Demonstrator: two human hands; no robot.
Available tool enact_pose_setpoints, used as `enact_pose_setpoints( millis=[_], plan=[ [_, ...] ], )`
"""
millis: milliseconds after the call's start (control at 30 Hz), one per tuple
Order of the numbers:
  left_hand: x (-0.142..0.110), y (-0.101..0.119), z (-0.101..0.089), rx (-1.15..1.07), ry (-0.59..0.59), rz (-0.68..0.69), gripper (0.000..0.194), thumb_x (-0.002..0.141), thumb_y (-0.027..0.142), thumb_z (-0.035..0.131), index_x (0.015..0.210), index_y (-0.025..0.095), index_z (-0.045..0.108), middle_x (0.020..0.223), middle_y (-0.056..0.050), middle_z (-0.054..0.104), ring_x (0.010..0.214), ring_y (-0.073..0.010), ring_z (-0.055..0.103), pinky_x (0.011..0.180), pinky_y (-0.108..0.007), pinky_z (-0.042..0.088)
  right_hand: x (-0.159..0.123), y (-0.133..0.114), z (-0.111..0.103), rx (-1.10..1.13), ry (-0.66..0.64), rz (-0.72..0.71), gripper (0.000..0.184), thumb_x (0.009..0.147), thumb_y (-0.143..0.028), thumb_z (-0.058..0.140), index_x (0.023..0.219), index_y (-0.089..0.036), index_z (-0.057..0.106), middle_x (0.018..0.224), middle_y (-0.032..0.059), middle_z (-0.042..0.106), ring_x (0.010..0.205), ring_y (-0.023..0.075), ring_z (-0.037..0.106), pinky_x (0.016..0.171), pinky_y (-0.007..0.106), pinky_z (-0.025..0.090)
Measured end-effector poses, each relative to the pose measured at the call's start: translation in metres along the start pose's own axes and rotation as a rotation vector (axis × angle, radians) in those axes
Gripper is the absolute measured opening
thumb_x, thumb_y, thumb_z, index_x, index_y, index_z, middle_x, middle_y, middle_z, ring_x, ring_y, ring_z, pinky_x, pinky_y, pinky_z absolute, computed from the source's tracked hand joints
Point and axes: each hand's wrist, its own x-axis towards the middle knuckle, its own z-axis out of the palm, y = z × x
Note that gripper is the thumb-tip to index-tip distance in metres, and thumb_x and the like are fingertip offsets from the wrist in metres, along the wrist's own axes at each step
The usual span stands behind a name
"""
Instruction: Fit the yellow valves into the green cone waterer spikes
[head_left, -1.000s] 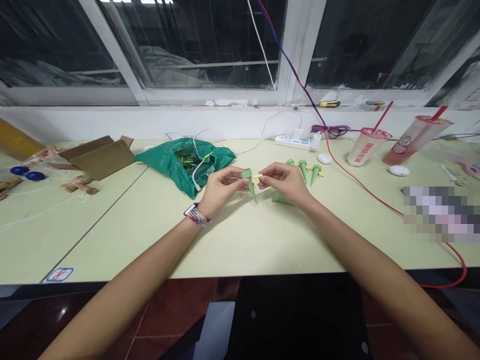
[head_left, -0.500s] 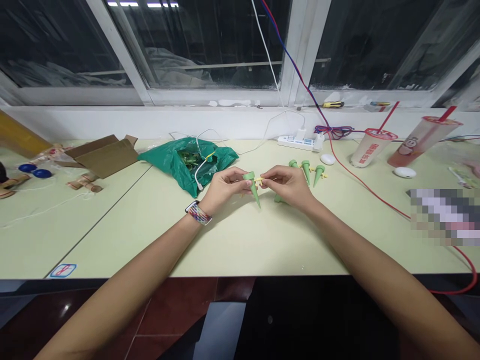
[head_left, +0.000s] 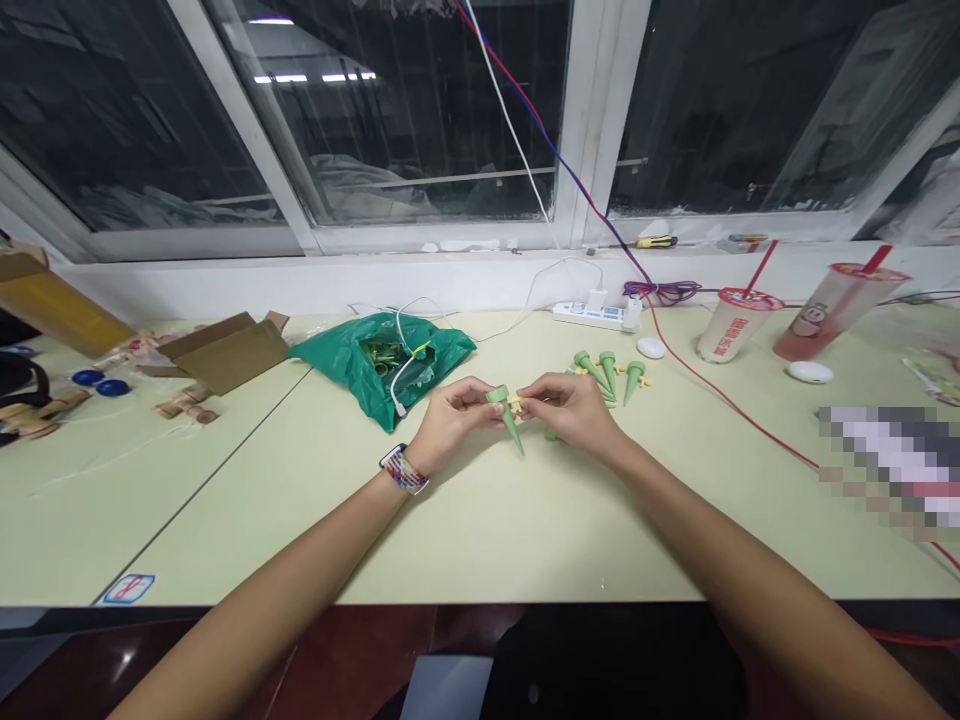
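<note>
My left hand (head_left: pixel 454 428) is closed around the top of a green plant watering spike (head_left: pixel 512 432), whose point tilts down and slightly right above the table. A small yellow valve (head_left: pixel 514 402) sticks out from the spike's head. Its outer end is pinched between the thumb and fingers of my right hand (head_left: pixel 576 412). Just beyond that hand lie several more green watering spikes (head_left: pixel 633 380) with yellow valves, partly hidden by it. Behind my left hand a green plastic bag (head_left: pixel 337 368) lies torn open, with green pieces inside.
A white power strip (head_left: pixel 589 314) and cables run along the wall. Two drink cups, one pale cup (head_left: pixel 731 330) and one pink cup (head_left: pixel 814 320), stand at the right near white round lids. At the left are a cardboard box (head_left: pixel 225 355) and wooden toys (head_left: pixel 187 405).
The view has tilted up, so everything sits lower in the picture. My right fingers are slightly closer to the spike's head, covering more of the valve. Both hands keep their hold.
</note>
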Motion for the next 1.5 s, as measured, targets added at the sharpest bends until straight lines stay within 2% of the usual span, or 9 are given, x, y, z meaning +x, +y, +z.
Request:
enact_pose_setpoints(
  millis=[167, 400, 567, 667, 833, 1033, 1200, 1367, 1500],
  plan=[
    [-0.003, 0.002, 0.002, 0.102, 0.046, 0.054, 0.037, 0.069, 0.043, 0.093, 0.087, 0.017, 0.073, 0.087, -0.007, 0.08, 0.081, -0.0251, 0.078, 0.076, -0.04, 0.068, -0.001, 0.006, 0.005, 0.119, -0.009, 0.131, 0.019, 0.076, -0.036, 0.084, 0.084, -0.019, 0.08, 0.08, 0.0069, 0.08, 0.074, 0.0264, 0.08, 0.075, 0.041, 0.068],
    [-0.001, 0.005, -0.006, 0.078, -0.052, -0.031, 0.039, 0.073, 0.044, 0.091, 0.093, 0.015, 0.073, 0.09, -0.008, 0.079, 0.083, -0.0244, 0.078, 0.079, -0.041, 0.068, -0.005, 0.006, 0.008, 0.084, -0.003, 0.068, 0.021, 0.079, -0.039, 0.084, 0.084, -0.019, 0.078, 0.085, 0.0069, 0.08, 0.078, 0.0252, 0.08, 0.079, 0.041, 0.068],
    [0.004, 0.013, -0.01, 0.095, -0.042, 0.004, 0.038, 0.073, 0.042, 0.091, 0.094, 0.016, 0.074, 0.087, -0.007, 0.079, 0.079, -0.0224, 0.078, 0.075, -0.036, 0.068, -0.003, -0.005, 0.008, 0.145, -0.065, 0.067, 0.024, 0.082, -0.039, 0.083, 0.091, -0.018, 0.074, 0.084, 0.0046, 0.077, 0.077, 0.0214, 0.079, 0.078, 0.037, 0.068],
    [0.003, 0.014, -0.01, 0.094, -0.035, 0.023, 0.036, 0.075, 0.042, 0.09, 0.096, 0.016, 0.075, 0.089, -0.007, 0.079, 0.079, -0.0228, 0.078, 0.074, -0.036, 0.068, -0.001, -0.004, 0.011, 0.215, -0.071, 0.134, 0.035, 0.076, -0.042, 0.088, 0.097, -0.019, 0.072, 0.082, 0.0023, 0.075, 0.074, 0.0206, 0.078, 0.075, 0.036, 0.068],
    [0.001, 0.011, -0.011, 0.126, 0.023, 0.045, 0.048, 0.075, 0.04, 0.09, 0.116, 0.017, 0.076, 0.087, -0.007, 0.079, 0.078, -0.0223, 0.078, 0.075, -0.036, 0.068, -0.001, -0.003, 0.017, 0.258, -0.011, 0.177, 0.04, 0.071, -0.047, 0.09, 0.09, -0.017, 0.073, 0.078, 0.0043, 0.077, 0.072, 0.0208, 0.078, 0.073, 0.037, 0.068],
    [0.002, 0.005, -0.011, 0.062, 0.057, 0.01, 0.072, 0.075, 0.035, 0.09, 0.141, 0.017, 0.065, 0.09, -0.005, 0.078, 0.081, -0.0193, 0.076, 0.081, -0.034, 0.066, -0.001, -0.01, 0.018, 0.257, 0.037, 0.214, 0.041, 0.069, -0.046, 0.091, 0.093, -0.018, 0.075, 0.078, 0.0044, 0.077, 0.072, 0.0214, 0.077, 0.071, 0.036, 0.068],
    [-0.001, 0.002, -0.008, 0.073, 0.045, 0.01, 0.053, 0.073, 0.036, 0.092, 0.119, 0.016, 0.076, 0.101, -0.009, 0.08, 0.088, -0.0228, 0.078, 0.087, -0.039, 0.067, -0.003, -0.007, 0.015, 0.198, -0.002, 0.136, 0.029, 0.073, -0.041, 0.088, 0.084, -0.018, 0.074, 0.078, 0.004, 0.076, 0.071, 0.0202, 0.076, 0.072, 0.035, 0.067],
    [-0.004, 0.005, -0.007, 0.072, -0.038, -0.022, 0.048, 0.074, 0.038, 0.092, 0.113, 0.015, 0.075, 0.093, -0.009, 0.08, 0.083, -0.0252, 0.079, 0.08, -0.039, 0.068, -0.005, -0.007, 0.007, 0.051, -0.08, 0.045, 0.014, 0.08, -0.032, 0.081, 0.085, -0.019, 0.075, 0.078, 0.0031, 0.076, 0.074, 0.0202, 0.076, 0.073, 0.034, 0.065],
    [-0.004, 0.008, -0.005, 0.061, -0.045, 0.012, 0.045, 0.072, 0.034, 0.093, 0.106, 0.015, 0.072, 0.09, -0.008, 0.08, 0.083, -0.024, 0.079, 0.08, -0.038, 0.068, -0.006, -0.009, 0.004, 0.025, -0.08, 0.025, 0.014, 0.083, -0.031, 0.079, 0.088, -0.019, 0.077, 0.079, 0.0036, 0.077, 0.073, 0.0197, 0.076, 0.072, 0.033, 0.064]
  ],
)
